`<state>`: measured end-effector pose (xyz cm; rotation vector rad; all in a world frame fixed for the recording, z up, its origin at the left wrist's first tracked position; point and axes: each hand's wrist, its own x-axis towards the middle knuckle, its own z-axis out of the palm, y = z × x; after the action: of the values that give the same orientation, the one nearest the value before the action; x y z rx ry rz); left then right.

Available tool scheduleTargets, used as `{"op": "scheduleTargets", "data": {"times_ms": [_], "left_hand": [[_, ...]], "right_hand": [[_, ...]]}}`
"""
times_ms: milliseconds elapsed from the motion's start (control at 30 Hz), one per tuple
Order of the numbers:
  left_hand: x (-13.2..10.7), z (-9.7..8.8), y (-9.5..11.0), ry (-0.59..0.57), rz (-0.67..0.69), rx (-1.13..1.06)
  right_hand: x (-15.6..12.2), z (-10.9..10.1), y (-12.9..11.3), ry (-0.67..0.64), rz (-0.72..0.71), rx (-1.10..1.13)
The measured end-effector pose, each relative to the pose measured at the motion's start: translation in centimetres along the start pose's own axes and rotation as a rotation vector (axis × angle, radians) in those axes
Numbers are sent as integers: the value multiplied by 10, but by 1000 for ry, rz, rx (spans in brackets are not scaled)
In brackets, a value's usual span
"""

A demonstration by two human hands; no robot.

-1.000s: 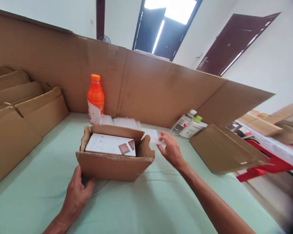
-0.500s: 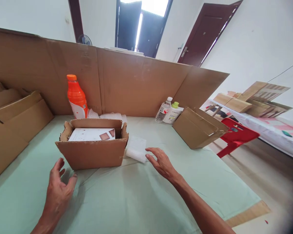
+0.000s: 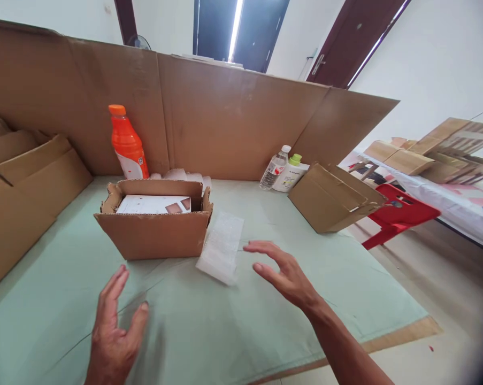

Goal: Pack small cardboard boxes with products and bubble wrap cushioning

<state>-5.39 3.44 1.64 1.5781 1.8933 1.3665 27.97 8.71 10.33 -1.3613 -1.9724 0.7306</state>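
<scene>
An open cardboard box (image 3: 153, 235) stands on the pale green table cover (image 3: 225, 321), with a white printed sheet or flat packet (image 3: 153, 204) inside it. A piece of bubble wrap (image 3: 221, 248) lies flat just right of the box. My right hand (image 3: 283, 272) hovers open, fingers spread, a little right of the bubble wrap and not touching it. My left hand (image 3: 115, 329) is open too, fingers apart, in front of the box and clear of it. Neither hand holds anything.
An orange drink bottle (image 3: 127, 144) stands behind the box by a tall cardboard wall (image 3: 233, 123). A clear water bottle (image 3: 275, 168) and a white green-capped bottle (image 3: 291, 174) sit at the back right beside flat folded cartons (image 3: 333, 198). Stacked cardboard (image 3: 20, 187) fills the left; a red stool (image 3: 397, 214) stands off the table.
My left hand let go of the box and drew back, now open. My right hand laid the bubble wrap down beside the box and pulled away. The camera tilted and shifted.
</scene>
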Motion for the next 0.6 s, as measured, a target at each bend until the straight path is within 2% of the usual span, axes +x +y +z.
{"op": "scheduleTargets", "data": {"times_ms": [67, 133, 233, 300, 367, 467, 533, 600], "left_hand": [[-1, 6, 9, -56, 144, 16], [-2, 10, 16, -96, 271, 25], [-7, 10, 20, -135, 377, 20], [-11, 8, 20, -178, 413, 18], [-13, 8, 19, -225, 425, 15], [-14, 13, 18, -271, 425, 7], [-14, 18, 19, -297, 436, 5], [-13, 24, 20, -320, 449, 5]], "right_hand": [[10, 20, 15, -13, 90, -144], [13, 45, 22, -109, 71, -237], [-3, 69, 11, -264, -109, -224], [-21, 66, -3, -331, -221, -96], [-31, 52, -9, -297, -238, -2], [-24, 37, 3, -110, -67, -91], [-10, 41, 21, -36, 46, -209], [3, 57, 36, -30, 84, -307]]}}
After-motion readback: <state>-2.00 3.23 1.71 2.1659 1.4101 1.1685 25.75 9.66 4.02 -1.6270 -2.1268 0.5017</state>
